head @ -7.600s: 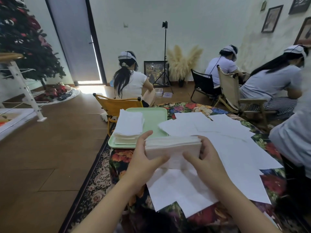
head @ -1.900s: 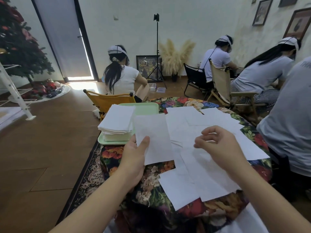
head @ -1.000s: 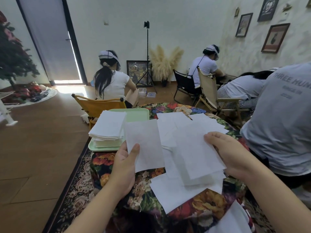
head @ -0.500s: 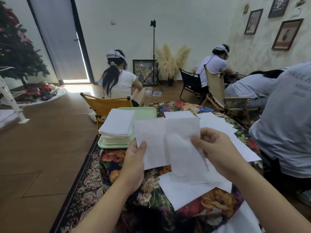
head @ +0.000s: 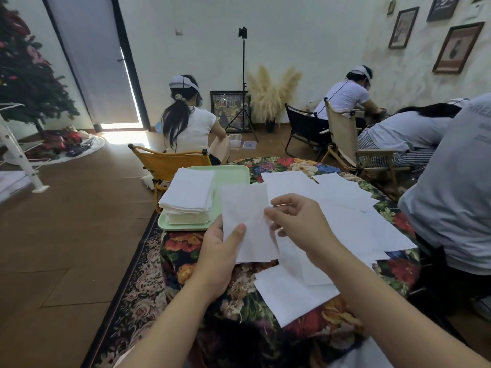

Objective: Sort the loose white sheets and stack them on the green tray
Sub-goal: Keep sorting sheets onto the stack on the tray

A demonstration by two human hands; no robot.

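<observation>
My left hand (head: 220, 251) pinches the lower left corner of a few white sheets (head: 247, 221) held up over the table, thumb on top. My right hand (head: 297, 221) has its thumb and fingers curled at the right edge of those sheets. A stack of white sheets (head: 190, 193) lies on the left half of the green tray (head: 233, 173) at the table's far left. Several loose white sheets (head: 345, 216) are spread over the flowered tablecloth (head: 191, 243) to the right and in front.
A yellow folding chair (head: 164, 162) with a seated person stands just beyond the tray. A person in a grey shirt (head: 451, 195) sits close at the table's right edge. More chairs and people fill the back right. Bare wooden floor and a patterned rug lie to the left.
My right hand has carried the sheet it picked up leftward onto the sheet in my left hand, so both hands now meet at one small bundle.
</observation>
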